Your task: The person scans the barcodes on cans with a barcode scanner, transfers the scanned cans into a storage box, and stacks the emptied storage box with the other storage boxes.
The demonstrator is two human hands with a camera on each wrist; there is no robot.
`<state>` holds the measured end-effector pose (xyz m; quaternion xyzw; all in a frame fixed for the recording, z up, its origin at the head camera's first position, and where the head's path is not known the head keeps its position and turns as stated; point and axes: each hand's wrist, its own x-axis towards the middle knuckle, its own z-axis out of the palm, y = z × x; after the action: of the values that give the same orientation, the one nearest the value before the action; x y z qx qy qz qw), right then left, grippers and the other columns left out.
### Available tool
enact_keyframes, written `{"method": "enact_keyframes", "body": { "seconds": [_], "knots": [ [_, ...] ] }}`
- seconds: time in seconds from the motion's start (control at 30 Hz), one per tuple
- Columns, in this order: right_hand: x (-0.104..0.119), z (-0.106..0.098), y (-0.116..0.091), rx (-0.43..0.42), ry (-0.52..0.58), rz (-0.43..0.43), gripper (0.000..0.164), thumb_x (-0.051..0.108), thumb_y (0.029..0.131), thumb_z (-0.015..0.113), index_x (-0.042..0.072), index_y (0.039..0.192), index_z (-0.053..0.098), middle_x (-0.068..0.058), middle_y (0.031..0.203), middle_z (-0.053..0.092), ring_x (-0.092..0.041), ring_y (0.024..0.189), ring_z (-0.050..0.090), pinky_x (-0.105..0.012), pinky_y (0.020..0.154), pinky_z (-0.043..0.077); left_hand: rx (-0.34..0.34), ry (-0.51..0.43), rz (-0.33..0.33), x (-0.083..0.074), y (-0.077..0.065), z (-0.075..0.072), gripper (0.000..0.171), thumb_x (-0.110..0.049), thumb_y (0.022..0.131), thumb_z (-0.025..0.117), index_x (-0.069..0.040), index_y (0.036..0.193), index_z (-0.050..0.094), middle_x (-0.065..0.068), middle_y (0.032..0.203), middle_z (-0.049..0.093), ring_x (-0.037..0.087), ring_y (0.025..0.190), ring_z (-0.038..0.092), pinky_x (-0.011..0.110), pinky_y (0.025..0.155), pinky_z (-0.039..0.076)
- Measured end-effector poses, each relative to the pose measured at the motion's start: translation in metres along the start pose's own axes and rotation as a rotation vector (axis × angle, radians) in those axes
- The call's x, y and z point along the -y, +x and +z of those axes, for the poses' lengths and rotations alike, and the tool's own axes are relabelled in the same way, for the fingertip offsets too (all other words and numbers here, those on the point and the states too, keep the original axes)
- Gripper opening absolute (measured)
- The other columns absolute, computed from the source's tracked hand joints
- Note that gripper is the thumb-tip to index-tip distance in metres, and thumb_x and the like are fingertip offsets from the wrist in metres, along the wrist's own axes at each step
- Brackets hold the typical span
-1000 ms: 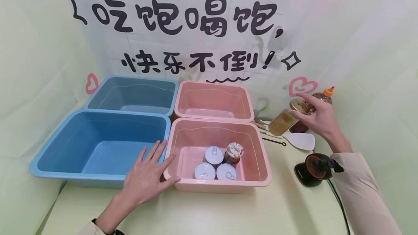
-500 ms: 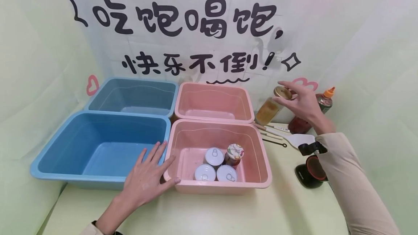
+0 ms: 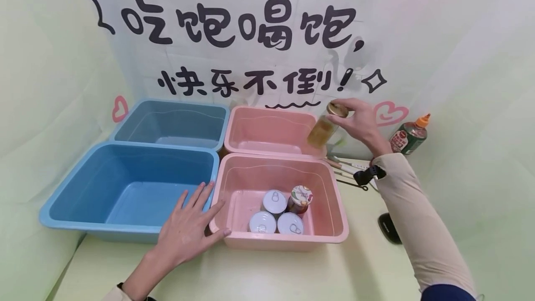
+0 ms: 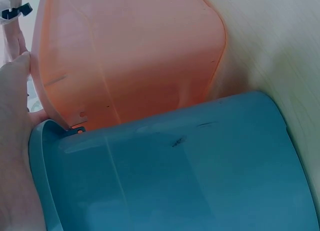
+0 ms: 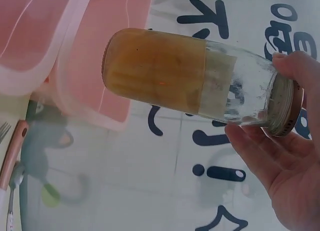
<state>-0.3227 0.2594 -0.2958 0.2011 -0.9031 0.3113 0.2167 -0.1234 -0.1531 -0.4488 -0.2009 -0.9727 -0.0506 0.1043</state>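
Observation:
My right hand [image 3: 355, 120] grips a glass jar [image 3: 322, 131] around its gold lid, thumb and fingers on opposite sides. The jar hangs tilted at the right side of the far pink bin [image 3: 276, 154]. In the right wrist view, the glass jar [image 5: 155, 73] shows an amber filling and a clear neck beside my right hand [image 5: 295, 156]. My left hand [image 3: 184, 229] rests with spread fingers across the rims of the near blue bin [image 3: 125, 225] and near pink bin [image 3: 288, 235]. In the near pink bin stand several pull-tab cans [image 3: 274, 201] and a jar with a patterned lid [image 3: 301, 196].
A far blue bin [image 3: 169, 143] stands behind the near blue one. Right of the pink bins lie utensils with long handles [image 3: 344, 167]. A squeeze bottle with an orange cap [image 3: 409, 136] stands against the back right, and a black device [image 3: 388, 227] sits on the table.
My right hand has carried the glass jar leftward and upward from beside the squeeze bottle to the far pink bin. The left hand stays where it was.

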Motion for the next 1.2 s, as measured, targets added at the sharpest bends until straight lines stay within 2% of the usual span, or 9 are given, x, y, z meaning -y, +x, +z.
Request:
{"method": "enact_keyframes", "body": {
  "seconds": [0.2, 0.47, 0.63, 0.83, 1.07, 1.2],
  "knots": [
    [0.005, 0.025, 0.015, 0.051, 0.054, -0.025, 0.04, 0.008, 0.08, 0.081, -0.002, 0.118, 0.071, -0.024, 0.116, 0.071, -0.029, 0.093, 0.06, -0.038, 0.079, 0.046, -0.003, 0.005, -0.007, 0.001, -0.003, 0.0, 0.075, -0.078, 0.086, 0.049, -0.028, 0.141, 0.059, 0.011, 0.164, 0.029, 0.035, 0.151, 0.03, 0.063, 0.119, 0.026],
    [0.009, 0.057, 0.026, 0.115, 0.111, 0.043, 0.042, 0.013, 0.08, 0.083, 0.002, 0.119, 0.071, -0.02, 0.119, 0.07, -0.03, 0.093, 0.064, -0.025, 0.073, 0.047, -0.01, -0.002, -0.013, 0.001, -0.005, 0.001, 0.074, -0.077, 0.085, 0.052, -0.028, 0.14, 0.06, 0.011, 0.164, 0.03, 0.036, 0.151, 0.03, 0.063, 0.118, 0.026],
    [0.012, 0.074, 0.03, 0.16, 0.139, 0.096, 0.042, 0.015, 0.081, 0.083, 0.004, 0.12, 0.072, -0.018, 0.119, 0.07, -0.03, 0.094, 0.065, -0.023, 0.07, 0.049, -0.004, -0.001, -0.023, 0.001, -0.005, 0.001, 0.075, -0.078, 0.085, 0.051, -0.029, 0.141, 0.059, 0.01, 0.165, 0.029, 0.035, 0.151, 0.029, 0.063, 0.119, 0.024],
    [0.013, 0.095, 0.029, 0.202, 0.168, 0.176, 0.043, 0.018, 0.081, 0.084, 0.006, 0.12, 0.072, -0.019, 0.114, 0.069, -0.026, 0.086, 0.063, -0.021, 0.061, 0.048, 0.002, 0.006, -0.029, 0.001, -0.004, 0.0, 0.076, -0.079, 0.085, 0.049, -0.03, 0.141, 0.058, 0.01, 0.165, 0.029, 0.035, 0.151, 0.029, 0.063, 0.119, 0.024],
    [0.007, 0.118, 0.025, 0.222, 0.19, 0.192, 0.038, 0.018, 0.08, 0.084, 0.007, 0.116, 0.074, -0.017, 0.11, 0.072, -0.027, 0.089, 0.066, -0.025, 0.068, 0.052, 0.002, 0.002, -0.021, 0.001, -0.002, -0.001, 0.076, -0.079, 0.085, 0.05, -0.029, 0.141, 0.058, 0.011, 0.165, 0.029, 0.035, 0.151, 0.029, 0.063, 0.119, 0.024],
    [0.004, 0.129, 0.023, 0.222, 0.168, 0.2, 0.035, 0.024, 0.078, 0.086, 0.013, 0.111, 0.076, -0.011, 0.106, 0.075, -0.026, 0.09, 0.068, -0.028, 0.072, 0.053, -0.001, 0.005, -0.016, 0.0, -0.002, -0.001, 0.076, -0.079, 0.085, 0.049, -0.029, 0.142, 0.058, 0.01, 0.165, 0.028, 0.035, 0.151, 0.029, 0.063, 0.119, 0.025]
  ]
}}
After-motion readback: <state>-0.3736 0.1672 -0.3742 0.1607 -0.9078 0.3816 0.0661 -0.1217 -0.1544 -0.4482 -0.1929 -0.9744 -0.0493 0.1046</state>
